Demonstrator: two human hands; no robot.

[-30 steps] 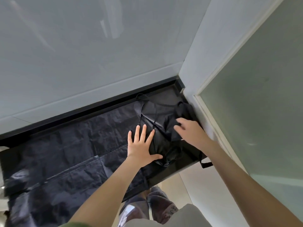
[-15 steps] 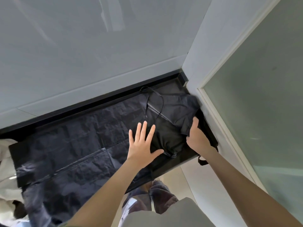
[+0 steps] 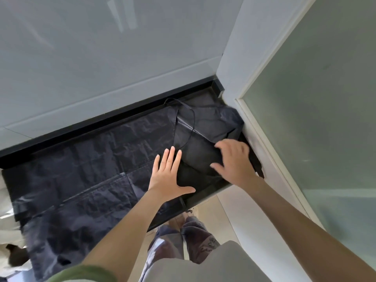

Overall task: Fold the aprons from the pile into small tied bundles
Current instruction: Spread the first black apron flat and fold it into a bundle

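Note:
A dark crinkled apron [image 3: 85, 180] lies spread across a black counter [image 3: 205, 198], its bib end folded over at the right. Thin black straps [image 3: 190, 119] loop near the back of that fold. My left hand [image 3: 169, 176] presses flat on the apron beside the fold, fingers straight and spread. My right hand [image 3: 234, 159] rests on the folded bib [image 3: 203, 137], with its fingers bent over the fabric; the motion blur hides whether they pinch it.
A white wall runs behind the counter, and a white pillar [image 3: 240, 64] with a frosted glass panel [image 3: 325, 119] closes off the right end. White cloth [image 3: 8, 237] shows at the left edge. My legs stand below the counter's front edge.
My right hand has moved from the bib's right edge onto the top of the fold, and the bib now lies flatter. My left hand has stayed pressed in place.

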